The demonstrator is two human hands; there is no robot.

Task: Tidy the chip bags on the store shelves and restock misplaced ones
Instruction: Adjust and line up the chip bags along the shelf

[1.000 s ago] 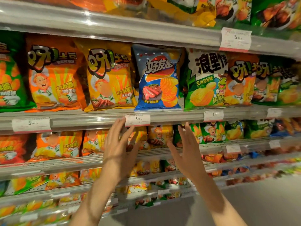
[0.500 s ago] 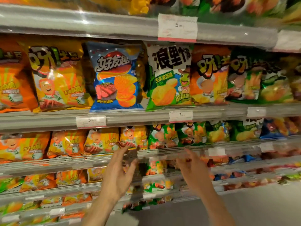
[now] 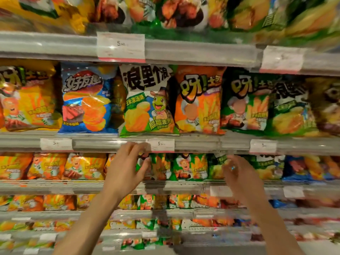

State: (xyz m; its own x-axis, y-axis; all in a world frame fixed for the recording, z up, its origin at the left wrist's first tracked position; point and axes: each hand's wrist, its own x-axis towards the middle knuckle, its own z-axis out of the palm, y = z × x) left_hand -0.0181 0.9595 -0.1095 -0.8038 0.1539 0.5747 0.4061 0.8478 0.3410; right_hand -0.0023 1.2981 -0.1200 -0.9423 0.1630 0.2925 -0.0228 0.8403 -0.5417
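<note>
Chip bags fill the store shelves. On the shelf at eye level a blue bag (image 3: pixel 86 100) stands between a yellow bag (image 3: pixel 27 98) and a green-and-white bag (image 3: pixel 147 102), with an orange bag (image 3: pixel 199 102) and a dark green bag (image 3: pixel 244 103) to the right. My left hand (image 3: pixel 127 170) is raised just below that shelf's rail, fingers apart, holding nothing. My right hand (image 3: pixel 239 175) is up in front of the small green bags (image 3: pixel 191 166) one shelf lower, fingers loosely curled and blurred, with nothing in it.
Price tags (image 3: pixel 161 144) sit on the grey shelf rail (image 3: pixel 103 142). Above, a further shelf (image 3: pixel 193 50) carries more bags. Lower shelves hold small orange and yellow bags (image 3: pixel 47 166) and blue bags (image 3: pixel 301 168). Grey floor (image 3: pixel 318 247) shows at the bottom right.
The view has shifted right along the shelves, so the bags slid leftward in frame. Both hands dropped, then rose again toward the middle shelf rail and spread wider apart.
</note>
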